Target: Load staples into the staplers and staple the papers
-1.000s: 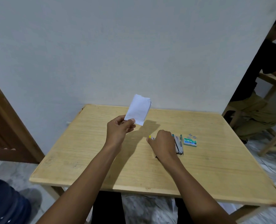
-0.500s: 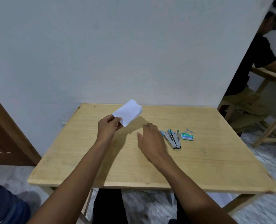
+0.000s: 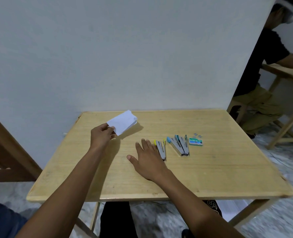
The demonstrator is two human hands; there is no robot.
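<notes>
My left hand (image 3: pixel 102 136) pinches a small folded stack of white paper (image 3: pixel 123 122) by its near corner, low over the far left part of the wooden table (image 3: pixel 228 169). My right hand (image 3: pixel 148 159) lies flat on the table with fingers spread, holding nothing. Just right of its fingers lies a yellow-tipped stapler (image 3: pixel 161 149), opened out. Further right lie two more opened staplers (image 3: pixel 179 145) with blue and teal ends, side by side. A green staple box (image 3: pixel 195 141) sits beyond them, with a few loose staple strips (image 3: pixel 197 135) behind it.
A grey wall stands right behind the table. A wooden door frame (image 3: pixel 3 152) is at the left. At the right, another person (image 3: pixel 260 79) sits at a second wooden table (image 3: pixel 286 73). The floor is marbled grey.
My left hand has lowered the paper toward the table and tilted it flatter. My right hand has come off the yellow-tipped stapler and moved left, opening flat on the table.
</notes>
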